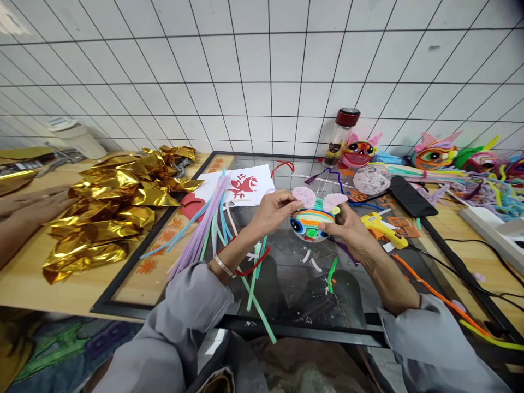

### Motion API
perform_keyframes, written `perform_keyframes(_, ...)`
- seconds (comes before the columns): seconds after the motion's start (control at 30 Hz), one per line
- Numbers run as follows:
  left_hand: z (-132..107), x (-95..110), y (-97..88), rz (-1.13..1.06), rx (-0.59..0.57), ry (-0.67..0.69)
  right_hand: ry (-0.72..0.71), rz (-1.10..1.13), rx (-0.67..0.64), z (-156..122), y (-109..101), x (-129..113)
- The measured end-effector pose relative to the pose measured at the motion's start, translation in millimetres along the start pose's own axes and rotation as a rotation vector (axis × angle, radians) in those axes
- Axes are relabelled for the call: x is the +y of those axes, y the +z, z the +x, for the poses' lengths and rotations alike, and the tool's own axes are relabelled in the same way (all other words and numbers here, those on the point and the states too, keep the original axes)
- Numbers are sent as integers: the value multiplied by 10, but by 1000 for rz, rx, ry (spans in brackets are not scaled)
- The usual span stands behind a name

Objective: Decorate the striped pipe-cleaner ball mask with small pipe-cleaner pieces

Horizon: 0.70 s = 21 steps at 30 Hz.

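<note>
A small round pipe-cleaner animal head [313,221], striped in teal, orange and white with two pale pink ears, is held between both hands above a black-framed glass panel [295,284]. My left hand [273,210] pinches the left pink ear with closed fingers. My right hand [347,229] grips the head's right side from below. A silver bangle sits on my left wrist, and both arms wear grey sleeves.
Loose pipe cleaners [207,226] fan out at left of my hands. Crumpled gold foil [112,210] lies further left by another person's hand [33,202]. A yellow glue gun [382,226], black phone [409,196], jar [341,136] and finished colourful heads [436,153] stand right.
</note>
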<state>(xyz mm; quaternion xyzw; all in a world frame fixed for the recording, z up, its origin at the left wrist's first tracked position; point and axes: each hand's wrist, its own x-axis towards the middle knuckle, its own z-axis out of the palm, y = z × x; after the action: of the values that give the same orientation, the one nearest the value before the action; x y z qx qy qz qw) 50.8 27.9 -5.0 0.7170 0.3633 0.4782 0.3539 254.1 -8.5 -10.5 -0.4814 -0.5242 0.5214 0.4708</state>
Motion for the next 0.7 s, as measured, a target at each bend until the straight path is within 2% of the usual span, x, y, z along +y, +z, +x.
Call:
perform_keyframes(0.27,13,-96,-28,-20,-72,-20,-4,-6,10,-6,9,-9)
perform_keyframes(0.7,-15,-17,54,-78,21,-51,1,-7,8,-14,17,-34)
